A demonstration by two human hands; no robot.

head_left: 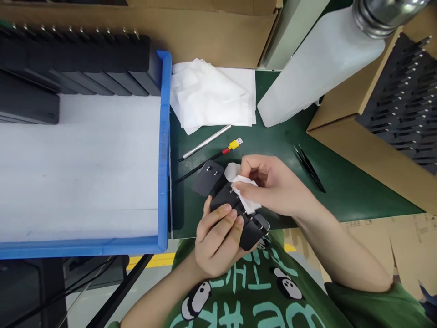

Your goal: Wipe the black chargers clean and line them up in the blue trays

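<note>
Wiping black adapters over the green mat edge
Left hand [216, 241] clamped around black adapters [247, 228] — right hand [273, 184] pinches white wipe [244, 193] against their top face; another adapter [208, 177] lies just beside, on the mat [273, 141].

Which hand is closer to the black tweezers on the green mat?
The right hand. It wipes beside the black tweezers, apart from them. The left hand is farther away, holding the black adapters.

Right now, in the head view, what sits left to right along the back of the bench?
Blue tray → white wipes → white bottle → cardboard box holding black parts.
</note>
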